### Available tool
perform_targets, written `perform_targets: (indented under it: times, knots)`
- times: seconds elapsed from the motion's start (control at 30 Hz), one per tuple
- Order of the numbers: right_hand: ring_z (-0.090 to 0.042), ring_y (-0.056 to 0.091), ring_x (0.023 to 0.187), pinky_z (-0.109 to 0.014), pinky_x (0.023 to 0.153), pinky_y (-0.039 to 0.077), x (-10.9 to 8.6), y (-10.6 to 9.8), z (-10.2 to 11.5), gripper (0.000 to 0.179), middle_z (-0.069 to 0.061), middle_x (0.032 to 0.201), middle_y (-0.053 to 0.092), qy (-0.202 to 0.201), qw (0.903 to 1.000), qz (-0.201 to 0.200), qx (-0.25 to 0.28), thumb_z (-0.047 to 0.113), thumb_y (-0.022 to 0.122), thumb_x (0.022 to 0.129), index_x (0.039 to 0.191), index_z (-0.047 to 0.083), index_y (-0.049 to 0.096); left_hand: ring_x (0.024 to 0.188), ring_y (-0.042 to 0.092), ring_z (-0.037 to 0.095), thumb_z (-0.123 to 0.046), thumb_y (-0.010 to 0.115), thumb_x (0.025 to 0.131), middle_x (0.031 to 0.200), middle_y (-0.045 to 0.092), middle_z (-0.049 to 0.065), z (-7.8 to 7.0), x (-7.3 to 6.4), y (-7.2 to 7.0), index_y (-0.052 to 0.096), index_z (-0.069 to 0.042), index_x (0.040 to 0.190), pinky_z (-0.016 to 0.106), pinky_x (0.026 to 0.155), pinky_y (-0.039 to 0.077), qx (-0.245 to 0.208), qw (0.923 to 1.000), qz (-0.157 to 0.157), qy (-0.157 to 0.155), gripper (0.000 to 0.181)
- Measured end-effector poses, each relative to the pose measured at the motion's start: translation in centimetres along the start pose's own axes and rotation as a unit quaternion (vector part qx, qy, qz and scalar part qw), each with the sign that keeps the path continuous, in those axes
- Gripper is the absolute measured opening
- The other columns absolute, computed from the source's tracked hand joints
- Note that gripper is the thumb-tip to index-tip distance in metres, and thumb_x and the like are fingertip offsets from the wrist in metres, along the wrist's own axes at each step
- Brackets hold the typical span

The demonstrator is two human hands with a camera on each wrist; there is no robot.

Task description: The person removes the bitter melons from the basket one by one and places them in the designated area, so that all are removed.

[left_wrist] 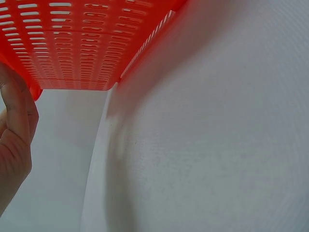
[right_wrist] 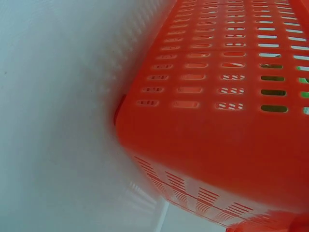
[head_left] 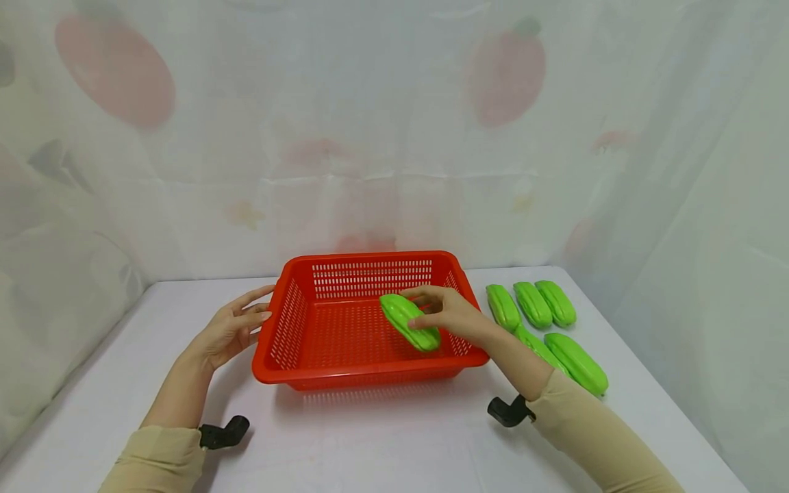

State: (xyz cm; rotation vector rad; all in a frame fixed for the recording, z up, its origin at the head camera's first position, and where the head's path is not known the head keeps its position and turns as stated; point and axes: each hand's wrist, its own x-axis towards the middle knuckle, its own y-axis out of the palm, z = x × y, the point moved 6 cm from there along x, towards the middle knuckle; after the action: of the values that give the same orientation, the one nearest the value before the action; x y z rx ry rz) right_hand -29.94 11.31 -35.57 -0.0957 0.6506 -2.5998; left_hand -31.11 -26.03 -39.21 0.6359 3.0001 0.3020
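A red plastic basket (head_left: pixel 364 373) with slotted walls stands on the white table. My right hand (head_left: pixel 453 315) reaches over its right wall and pinches a glossy green oblong packet (head_left: pixel 407 322) between thumb and fingers. The packet is tilted, inside the basket's outline; whether it touches the floor I cannot tell. At the left wall, my left hand (head_left: pixel 231 332) has its loosely bent fingers against the outside of the rim. The left wrist view shows that hand (left_wrist: pixel 17 121) beside the slotted wall (left_wrist: pixel 77 48). In the right wrist view, the basket (right_wrist: pixel 217 135) hides the right hand.
Several more green packets (head_left: pixel 533 305) lie on the table right of the basket, partly behind my right forearm. A pale fruit-printed curtain (head_left: pixel 382 137) hangs behind the table (head_left: pixel 370 445). Each wrist carries a small black camera mount (head_left: pixel 224 433).
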Motion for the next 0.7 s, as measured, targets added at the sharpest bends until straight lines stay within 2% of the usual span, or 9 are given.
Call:
perform_targets:
  times: [0.3,0.7]
  knots:
    - [-0.024,0.060,0.114,-0.031,0.087,0.055,-0.3,-0.2,0.8,0.050,-0.002,0.131,0.062,-0.009,0.9999,-0.003,0.009,0.025,0.077,0.084,0.131,0.033,0.061,0.094,0.073,0.008,-0.002,0.044,0.102,0.109,0.072,-0.007,0.0,0.0,0.1,0.030,-0.014,0.151,0.026,0.082,0.060,0.002,1.0000,0.006,0.002,0.052]
    - [-0.027,0.062,0.109,-0.032,0.083,0.056,-1.0,-1.4,1.3,0.051,-0.008,0.132,0.061,-0.023,0.9994,-0.010,0.025,0.024,0.074,0.087,0.135,0.029,0.058,0.094,0.073,0.008,-0.005,0.045,0.102,0.110,0.071,-0.008,0.0,0.0,0.0,0.030,-0.015,0.152,0.026,0.083,0.060,0.008,1.0000,-0.004,-0.004,0.053]
